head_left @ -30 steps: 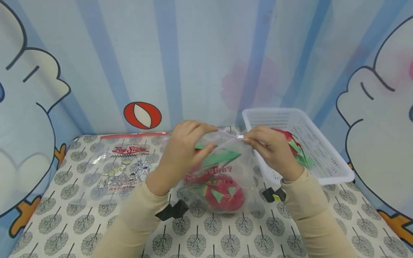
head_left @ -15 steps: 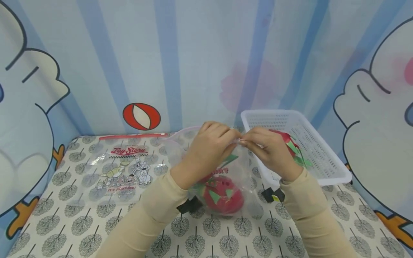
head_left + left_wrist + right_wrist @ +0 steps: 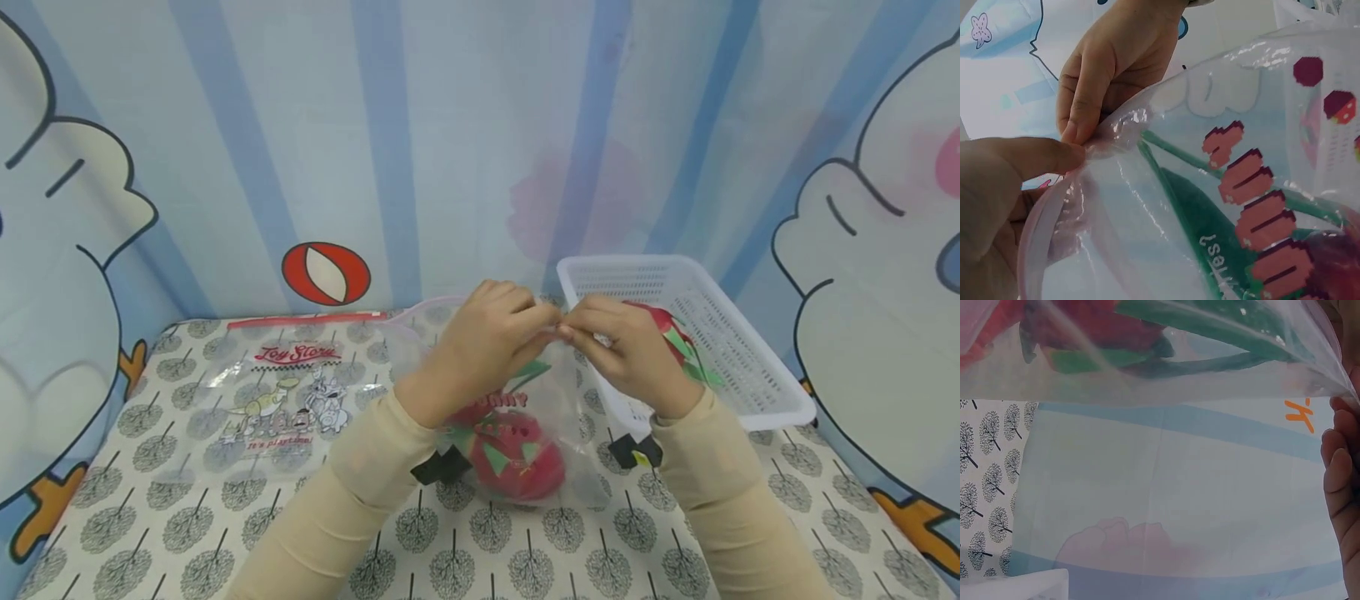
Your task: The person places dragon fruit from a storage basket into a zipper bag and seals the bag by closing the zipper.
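Observation:
A clear zip bag point(image 3: 581, 446) with a pink-edged mouth and red lettering hangs from my hands in the head view. Inside it lie red things with green pointed pieces point(image 3: 517, 467), one of them round; their kind is unclear. My left hand point(image 3: 487, 346) pinches the bag's top edge between thumb and fingers. Right beside it, my right hand point(image 3: 626, 354) pinches the same upper corner. The left wrist view shows thumb and fingers meeting at the rim of the bag point(image 3: 1191, 100); the white zip slider is hidden behind them.
A white plastic basket point(image 3: 780, 375) stands at the right, holding another red and green thing point(image 3: 678, 337). At the left a clear bag point(image 3: 288, 417) with a red zip lies flat on the tree-patterned cloth point(image 3: 416, 529). A cartoon-printed curtain point(image 3: 480, 150) rises behind.
My left hand has moved right along the bag's mouth, from its middle to the right corner, and now pinches there. My right hand has stayed at that corner.

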Demonstrator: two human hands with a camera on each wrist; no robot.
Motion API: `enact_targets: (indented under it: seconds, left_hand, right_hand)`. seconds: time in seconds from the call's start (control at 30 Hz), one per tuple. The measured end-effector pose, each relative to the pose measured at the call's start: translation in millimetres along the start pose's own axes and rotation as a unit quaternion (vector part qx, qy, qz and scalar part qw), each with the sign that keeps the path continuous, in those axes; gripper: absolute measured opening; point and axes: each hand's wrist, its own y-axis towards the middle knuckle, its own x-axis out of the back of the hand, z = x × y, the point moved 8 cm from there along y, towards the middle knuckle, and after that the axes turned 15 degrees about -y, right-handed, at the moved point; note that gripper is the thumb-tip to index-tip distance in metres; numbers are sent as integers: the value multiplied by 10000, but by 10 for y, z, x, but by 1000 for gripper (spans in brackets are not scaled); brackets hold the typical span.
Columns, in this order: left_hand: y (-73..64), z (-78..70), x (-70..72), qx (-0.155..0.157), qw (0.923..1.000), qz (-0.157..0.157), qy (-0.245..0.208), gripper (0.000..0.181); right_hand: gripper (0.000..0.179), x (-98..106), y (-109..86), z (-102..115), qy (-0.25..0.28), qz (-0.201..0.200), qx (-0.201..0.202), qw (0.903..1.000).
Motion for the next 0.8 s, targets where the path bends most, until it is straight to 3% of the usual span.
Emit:
enact_targets:
  seconds: [0.27,0.43,0.8]
  left_hand:
    - [1,89,-19,59,9974,419,-577,4]
    - [-10,152,-34,153,9946,576,-854,6]
    - [-152,355,-61,710,9882,806,-1088,5]
  right_hand:
    - [40,-11,24,47,-129,-66,145,9998]
    - [40,-11,20,53,-179,-91,148,9997]
    - [37,36,-25,-13,-100,-255,-15,9996]
